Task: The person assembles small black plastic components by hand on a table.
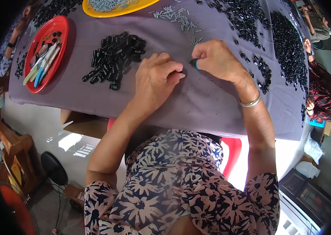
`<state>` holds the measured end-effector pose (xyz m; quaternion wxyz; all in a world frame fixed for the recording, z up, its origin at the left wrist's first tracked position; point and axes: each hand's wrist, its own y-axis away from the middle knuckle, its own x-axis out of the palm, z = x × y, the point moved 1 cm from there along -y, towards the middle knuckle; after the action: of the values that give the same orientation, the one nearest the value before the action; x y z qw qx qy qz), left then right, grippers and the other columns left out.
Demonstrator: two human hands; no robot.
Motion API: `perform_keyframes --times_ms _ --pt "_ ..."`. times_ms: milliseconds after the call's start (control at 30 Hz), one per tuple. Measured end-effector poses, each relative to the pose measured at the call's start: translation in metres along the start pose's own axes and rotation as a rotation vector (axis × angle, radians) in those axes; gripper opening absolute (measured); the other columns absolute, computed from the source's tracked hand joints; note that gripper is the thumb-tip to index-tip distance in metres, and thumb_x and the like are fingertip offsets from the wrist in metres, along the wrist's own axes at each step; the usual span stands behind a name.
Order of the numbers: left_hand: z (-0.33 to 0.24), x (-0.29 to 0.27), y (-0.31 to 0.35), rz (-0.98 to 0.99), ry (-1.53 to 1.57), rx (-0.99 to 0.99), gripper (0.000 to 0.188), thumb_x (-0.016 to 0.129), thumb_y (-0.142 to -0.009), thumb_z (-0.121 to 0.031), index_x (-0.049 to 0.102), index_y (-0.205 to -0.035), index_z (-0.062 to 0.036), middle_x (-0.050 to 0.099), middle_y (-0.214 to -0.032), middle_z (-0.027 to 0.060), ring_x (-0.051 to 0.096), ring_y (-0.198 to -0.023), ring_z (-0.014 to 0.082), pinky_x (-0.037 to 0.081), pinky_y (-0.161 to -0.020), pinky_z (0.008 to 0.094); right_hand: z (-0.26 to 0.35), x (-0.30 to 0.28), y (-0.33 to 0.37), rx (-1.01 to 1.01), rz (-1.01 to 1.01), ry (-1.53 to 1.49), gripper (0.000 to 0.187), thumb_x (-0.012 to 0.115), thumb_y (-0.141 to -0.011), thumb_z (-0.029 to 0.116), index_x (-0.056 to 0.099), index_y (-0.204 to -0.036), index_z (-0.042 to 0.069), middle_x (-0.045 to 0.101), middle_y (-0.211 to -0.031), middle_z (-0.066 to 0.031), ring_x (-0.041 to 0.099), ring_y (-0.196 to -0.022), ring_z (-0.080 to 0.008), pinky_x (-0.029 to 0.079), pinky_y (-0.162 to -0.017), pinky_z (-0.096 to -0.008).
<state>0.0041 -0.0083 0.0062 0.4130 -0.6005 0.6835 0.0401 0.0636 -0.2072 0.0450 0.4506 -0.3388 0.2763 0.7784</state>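
Note:
My left hand (158, 78) is over the cloth near the table's front edge, its fingers curled with thumb and forefinger pinched together. What they hold, if anything, is too small to make out. Just right of it, my right hand (219, 60) is closed too. A small black and teal thing (195, 63) shows at its thumb; whether it is held or worn I cannot tell. To the left of my hands lies a pile of small black parts (116, 55). Grey pins (179, 16) are scattered beyond my hands, some close to my right fingertips.
A red tray (63, 47) at the left holds tools with coloured handles. A yellow tray (134, 11) of grey pins stands at the far side. More black parts (287, 47) cover the right of the purple tablecloth (208, 117). Other people sit at both sides.

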Motion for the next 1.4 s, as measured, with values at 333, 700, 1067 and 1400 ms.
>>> perform_keyframes --times_ms 333,700,1067,1400 --pt "-0.001 0.004 0.002 0.05 -0.008 -0.034 0.015 0.077 -0.075 -0.013 0.068 -0.086 -0.0089 0.059 -0.083 0.0009 0.056 -0.084 0.0213 0.038 -0.081 0.0373 0.007 0.027 0.024 0.069 -0.041 -0.661 0.025 0.051 -0.075 -0.012 0.067 -0.09 0.001 0.062 -0.076 0.0015 0.051 -0.057 -0.0029 0.038 -0.047 -0.0194" --pt "-0.003 0.005 0.001 0.055 -0.014 -0.063 0.014 0.078 -0.074 -0.011 0.068 -0.083 -0.0109 0.058 -0.081 0.001 0.056 -0.087 0.023 0.038 -0.082 0.0391 0.001 0.04 0.028 -0.12 -0.155 -0.518 0.037 0.05 -0.071 -0.021 0.07 -0.096 -0.002 0.064 -0.089 -0.0014 0.06 -0.084 -0.009 0.049 -0.077 -0.023" --pt "-0.002 0.005 0.001 0.058 -0.021 -0.059 0.014 0.078 -0.073 -0.012 0.068 -0.083 -0.0109 0.057 -0.081 0.0006 0.055 -0.087 0.0225 0.038 -0.082 0.0388 0.005 0.043 0.029 -0.167 -0.246 -0.489 0.027 0.062 -0.072 -0.011 0.071 -0.093 0.004 0.062 -0.079 -0.0016 0.057 -0.07 -0.0102 0.047 -0.065 -0.0243" --pt "-0.001 0.006 -0.001 0.04 -0.012 -0.04 0.01 0.075 -0.074 -0.01 0.067 -0.08 -0.0082 0.057 -0.081 0.0027 0.055 -0.085 0.0241 0.038 -0.081 0.0396 0.018 0.044 0.034 -0.372 -0.387 -0.153 0.03 0.059 -0.068 -0.016 0.065 -0.092 0.001 0.06 -0.082 -0.0053 0.058 -0.069 -0.0154 0.047 -0.061 -0.0278"
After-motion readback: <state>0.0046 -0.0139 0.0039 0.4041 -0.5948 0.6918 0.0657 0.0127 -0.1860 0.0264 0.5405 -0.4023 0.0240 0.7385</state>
